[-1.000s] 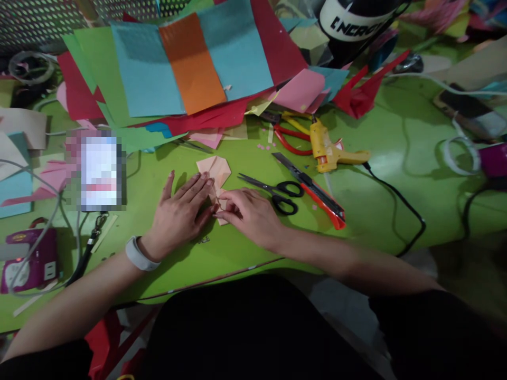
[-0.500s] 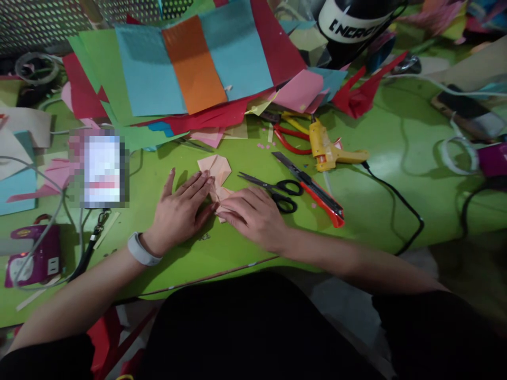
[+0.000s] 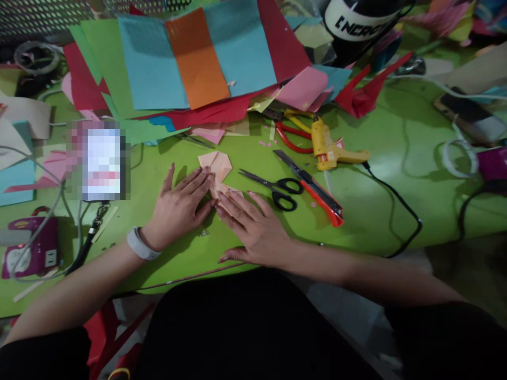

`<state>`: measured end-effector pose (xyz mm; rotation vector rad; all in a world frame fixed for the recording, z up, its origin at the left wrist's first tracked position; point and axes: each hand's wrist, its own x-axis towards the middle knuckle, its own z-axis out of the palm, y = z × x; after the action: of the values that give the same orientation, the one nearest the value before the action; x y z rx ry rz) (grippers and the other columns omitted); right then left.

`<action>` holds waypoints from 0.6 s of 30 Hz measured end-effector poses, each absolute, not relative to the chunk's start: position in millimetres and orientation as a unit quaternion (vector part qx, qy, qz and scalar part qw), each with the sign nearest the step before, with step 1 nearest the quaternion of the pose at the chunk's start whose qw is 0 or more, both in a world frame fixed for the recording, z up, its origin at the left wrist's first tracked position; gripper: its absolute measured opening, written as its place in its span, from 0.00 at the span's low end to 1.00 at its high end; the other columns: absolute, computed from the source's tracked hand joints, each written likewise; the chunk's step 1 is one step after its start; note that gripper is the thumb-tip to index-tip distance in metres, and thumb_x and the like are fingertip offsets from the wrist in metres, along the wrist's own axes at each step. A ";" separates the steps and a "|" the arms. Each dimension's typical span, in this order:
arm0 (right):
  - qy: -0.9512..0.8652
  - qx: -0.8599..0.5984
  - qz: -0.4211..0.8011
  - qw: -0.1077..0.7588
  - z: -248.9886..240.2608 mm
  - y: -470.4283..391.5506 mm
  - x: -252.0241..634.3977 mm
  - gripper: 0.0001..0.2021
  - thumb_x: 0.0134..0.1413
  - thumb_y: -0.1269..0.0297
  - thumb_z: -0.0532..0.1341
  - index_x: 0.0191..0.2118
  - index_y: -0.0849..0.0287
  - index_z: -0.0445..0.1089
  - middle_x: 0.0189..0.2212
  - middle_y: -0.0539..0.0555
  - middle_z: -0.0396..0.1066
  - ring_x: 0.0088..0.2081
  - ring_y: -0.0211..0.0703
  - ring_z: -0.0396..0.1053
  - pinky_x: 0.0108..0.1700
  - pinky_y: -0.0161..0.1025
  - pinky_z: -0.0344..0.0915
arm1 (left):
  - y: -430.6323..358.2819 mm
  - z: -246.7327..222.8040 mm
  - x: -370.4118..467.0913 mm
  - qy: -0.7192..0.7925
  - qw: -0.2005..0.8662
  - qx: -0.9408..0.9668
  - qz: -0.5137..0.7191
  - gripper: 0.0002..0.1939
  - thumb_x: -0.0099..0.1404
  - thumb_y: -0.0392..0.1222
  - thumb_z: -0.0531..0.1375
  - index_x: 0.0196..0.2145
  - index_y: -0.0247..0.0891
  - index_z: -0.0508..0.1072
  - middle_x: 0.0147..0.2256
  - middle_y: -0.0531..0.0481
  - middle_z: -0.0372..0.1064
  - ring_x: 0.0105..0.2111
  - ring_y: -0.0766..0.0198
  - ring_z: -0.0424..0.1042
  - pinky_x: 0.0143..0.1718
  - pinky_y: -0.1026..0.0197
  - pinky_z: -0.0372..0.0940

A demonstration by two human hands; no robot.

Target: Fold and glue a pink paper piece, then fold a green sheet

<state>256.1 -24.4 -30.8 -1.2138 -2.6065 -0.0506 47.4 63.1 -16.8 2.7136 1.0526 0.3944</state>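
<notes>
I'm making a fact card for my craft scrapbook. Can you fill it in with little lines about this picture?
Paper: folded peach paper, under both hands' fingers
Left hand: flat, fingers on the paper
Right hand: fingers spread, fingertips at the paper's lower part
Wrist: pale band on the left one
Scissors: black handles, just right of the paper
Cutter knife: red and black, right of the scissors
Glue gun: yellow, farther back
Table: green
Behind: colored sheets, including blue, orange and red
</notes>
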 end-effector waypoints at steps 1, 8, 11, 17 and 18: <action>-0.899 -0.416 -0.018 0.133 -30.7 -24.1 256.0 0.46 0.59 0.33 0.47 0.64 0.73 0.59 0.66 0.69 0.56 0.68 0.62 0.50 0.65 0.59 0.49 | 63.1 -16.8 47.5 0.357 0.101 0.919 0.133 0.24 0.72 0.46 0.52 0.62 0.38 0.65 0.62 0.42 0.62 0.62 0.50 0.63 0.68 0.33 0.38; -0.914 -0.391 -0.020 0.110 -28.7 -20.1 255.4 0.45 0.60 0.33 0.44 0.65 0.71 0.59 0.66 0.65 0.56 0.69 0.60 0.49 0.68 0.60 0.46 | 63.5 -16.3 47.1 0.360 0.115 0.917 0.128 0.24 0.71 0.44 0.53 0.63 0.40 0.64 0.63 0.43 0.61 0.62 0.50 0.63 0.68 0.32 0.36; -0.914 -0.394 -0.014 0.096 -28.3 -19.3 257.1 0.47 0.59 0.31 0.43 0.65 0.72 0.58 0.67 0.66 0.53 0.69 0.62 0.47 0.68 0.61 0.44 | 63.5 -16.2 46.9 0.360 0.112 0.917 0.129 0.24 0.71 0.45 0.53 0.62 0.40 0.65 0.63 0.43 0.61 0.62 0.50 0.63 0.68 0.32 0.36; -0.914 -0.390 0.013 0.108 -29.1 -22.2 266.2 0.46 0.61 0.34 0.45 0.68 0.73 0.51 0.69 0.68 0.48 0.70 0.60 0.44 0.68 0.64 0.44 | 63.2 -16.7 47.0 0.355 0.090 0.921 0.132 0.24 0.72 0.49 0.52 0.62 0.39 0.65 0.62 0.42 0.63 0.61 0.51 0.64 0.69 0.33 0.36; -0.915 -0.386 0.018 0.113 -29.7 -22.8 268.1 0.45 0.61 0.35 0.46 0.68 0.72 0.51 0.68 0.68 0.49 0.70 0.59 0.44 0.68 0.64 0.44 | 63.0 -16.6 46.9 0.355 0.088 0.921 0.134 0.24 0.72 0.49 0.52 0.62 0.39 0.65 0.62 0.42 0.63 0.61 0.52 0.65 0.69 0.33 0.35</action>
<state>268.1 -22.8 -29.7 -1.1339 -2.6854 0.0539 46.9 63.0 -16.6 2.7410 1.0565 0.3980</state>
